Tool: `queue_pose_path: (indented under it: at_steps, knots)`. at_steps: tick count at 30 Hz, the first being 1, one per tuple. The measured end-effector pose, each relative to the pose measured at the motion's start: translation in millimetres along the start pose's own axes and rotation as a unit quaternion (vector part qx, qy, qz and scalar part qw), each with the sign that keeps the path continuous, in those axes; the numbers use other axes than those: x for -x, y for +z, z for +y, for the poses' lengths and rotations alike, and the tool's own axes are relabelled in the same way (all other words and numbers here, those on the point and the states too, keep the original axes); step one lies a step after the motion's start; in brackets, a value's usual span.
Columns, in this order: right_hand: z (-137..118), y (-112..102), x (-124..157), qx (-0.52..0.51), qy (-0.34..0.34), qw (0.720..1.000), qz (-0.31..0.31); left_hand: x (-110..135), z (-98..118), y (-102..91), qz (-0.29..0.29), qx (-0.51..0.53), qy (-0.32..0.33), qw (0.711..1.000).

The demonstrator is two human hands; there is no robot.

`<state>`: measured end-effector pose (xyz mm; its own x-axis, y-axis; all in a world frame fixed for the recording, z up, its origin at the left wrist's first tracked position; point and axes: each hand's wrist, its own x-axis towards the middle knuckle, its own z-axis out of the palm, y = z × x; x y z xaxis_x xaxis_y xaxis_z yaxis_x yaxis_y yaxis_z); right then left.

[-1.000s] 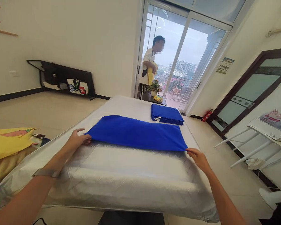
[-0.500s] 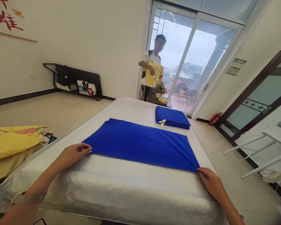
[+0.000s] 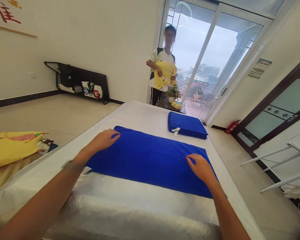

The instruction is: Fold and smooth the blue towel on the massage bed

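A blue cloth (image 3: 150, 163), folded into a long rectangle, lies spread on the plastic-covered mattress (image 3: 130, 196). A white tag peeks out at its near left corner. My left hand (image 3: 103, 140) is over the cloth's left end by the far corner, fingers stretched out and holding nothing. Above the right part of the cloth, my right hand (image 3: 200, 166) has its fingers loosely bent and apart, with nothing in them. Whether either hand touches the fabric I cannot tell. Beyond it sits a neat stack of folded blue cloths (image 3: 187, 124) with white tags.
Yellow fabric (image 3: 12, 146) lies at the left of the mattress. A person (image 3: 162, 66) holding a yellow cloth stands at the far end, beside a small dark table (image 3: 165, 104) with a potted plant (image 3: 173, 92). White metal legs (image 3: 270, 156) stand at the right.
Both hands have let go of the cloth's near corners and moved forward over it, the right one also inward. The cloth's right end looks smoother. My view has shifted slightly.
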<state>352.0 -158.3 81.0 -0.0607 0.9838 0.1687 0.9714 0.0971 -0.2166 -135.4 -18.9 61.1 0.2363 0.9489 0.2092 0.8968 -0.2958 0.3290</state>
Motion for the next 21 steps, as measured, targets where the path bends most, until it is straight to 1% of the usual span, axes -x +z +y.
queue_pose_path:
  at_steps: [2,4,6,8,11,13,15,18,21]
  knots:
    - [-34,20,-42,-0.015,-0.009,1.000,-0.003,-37,14,19.5,-0.019,-0.019,0.004,1.000]
    - [-57,43,-73,-0.011,-0.011,1.000,-0.019,-59,18,41.5,-0.022,-0.031,0.000,0.999]
    - [-69,66,-91,-0.003,-0.003,0.999,-0.040,-67,12,60.3,-0.027,-0.047,0.007,0.998]
    - [-71,84,-99,0.003,0.011,0.998,-0.056,-66,-2,71.6,-0.046,-0.068,0.015,0.997]
    - [-64,95,-100,0.011,0.033,0.997,-0.074,-61,-20,73.7,-0.077,-0.088,0.008,0.993]
    - [-55,95,-99,0.016,0.049,0.995,-0.087,-60,-28,69.7,-0.082,-0.100,-0.012,0.992]
    - [-43,92,-98,0.022,0.072,0.993,-0.095,-59,-30,65.4,-0.080,-0.104,-0.037,0.991]
    - [-16,85,-94,0.033,0.111,0.989,-0.096,-58,-29,62.0,-0.076,-0.097,-0.062,0.990]
    - [23,77,-86,0.047,0.152,0.983,-0.095,-57,-26,61.5,-0.077,-0.091,-0.073,0.990]
